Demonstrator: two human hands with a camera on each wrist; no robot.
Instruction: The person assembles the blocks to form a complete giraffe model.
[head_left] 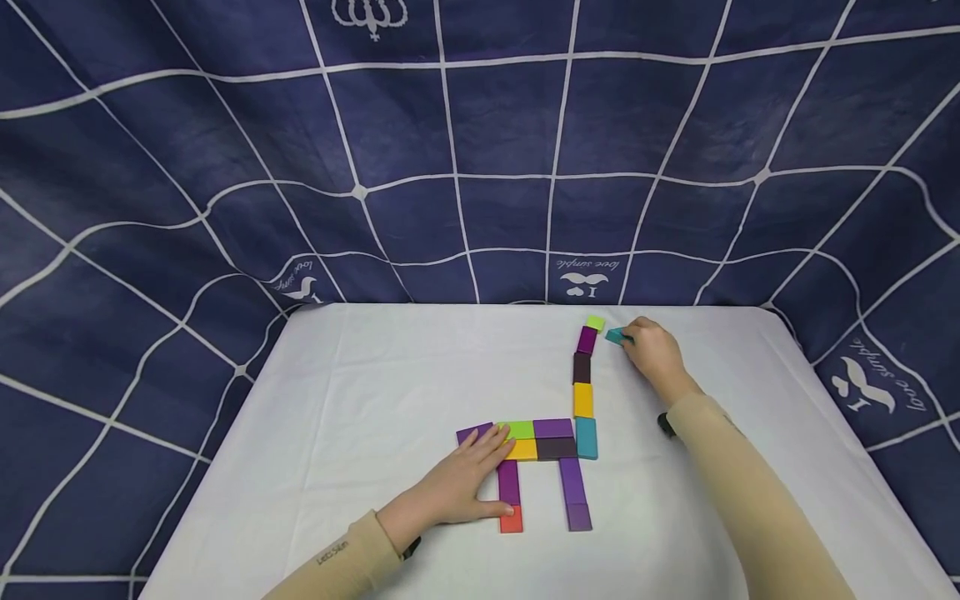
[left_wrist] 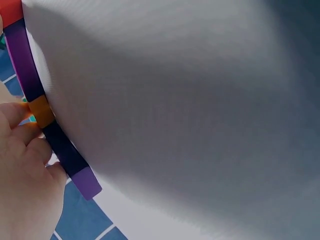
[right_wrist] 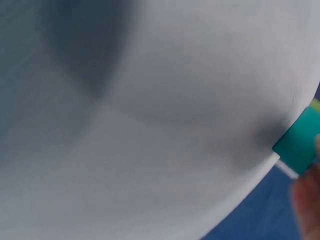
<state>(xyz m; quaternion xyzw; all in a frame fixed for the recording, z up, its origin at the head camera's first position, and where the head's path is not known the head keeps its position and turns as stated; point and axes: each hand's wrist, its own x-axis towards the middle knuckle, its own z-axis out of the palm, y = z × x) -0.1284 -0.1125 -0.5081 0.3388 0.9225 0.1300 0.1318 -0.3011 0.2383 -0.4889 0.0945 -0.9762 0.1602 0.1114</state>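
Observation:
My right hand (head_left: 654, 354) pinches a teal block (head_left: 615, 336) beside the far end of a column of flat coloured blocks. In the right wrist view the teal block (right_wrist: 299, 141) shows at the right edge with fingertips on it. At the column's top lies a lime green block (head_left: 596, 322), then a dark purple block (head_left: 587, 340). My left hand (head_left: 461, 479) rests with fingers spread over the left part of a two-row group of blocks, its thumb at a red block (head_left: 511, 522). Its fingertips partly cover a yellow block (head_left: 523, 450) and a purple block (head_left: 472, 432).
The column continues down through a yellow block (head_left: 582, 400) to a teal block (head_left: 587, 438) touching the group's right end. Two short legs of blocks extend toward me, one ending in a purple block (head_left: 579, 517). A white cloth (head_left: 375, 367) covers the table; a blue curtain (head_left: 495, 133) hangs behind.

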